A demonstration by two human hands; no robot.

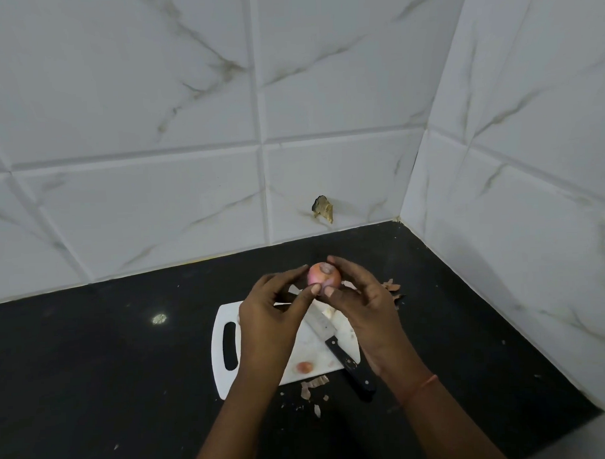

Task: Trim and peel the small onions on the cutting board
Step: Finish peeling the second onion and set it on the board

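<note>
A small pink onion (322, 275) is held up above the far end of the white cutting board (219, 349). My left hand (273, 316) pinches its left side between thumb and fingertips. My right hand (362, 302) grips its right side with the fingers curled over the top. On the board lies a knife (336, 345) with a black handle, blade pointing away from me. A second small onion (304, 367) rests near the board's front edge.
The board sits on a black counter (93, 357) in a corner of white marble-look tiled walls (153, 131). Dry onion skins lie in front of the board (313, 387) and beyond my right hand (391, 286). A damaged spot marks the back wall (323, 209).
</note>
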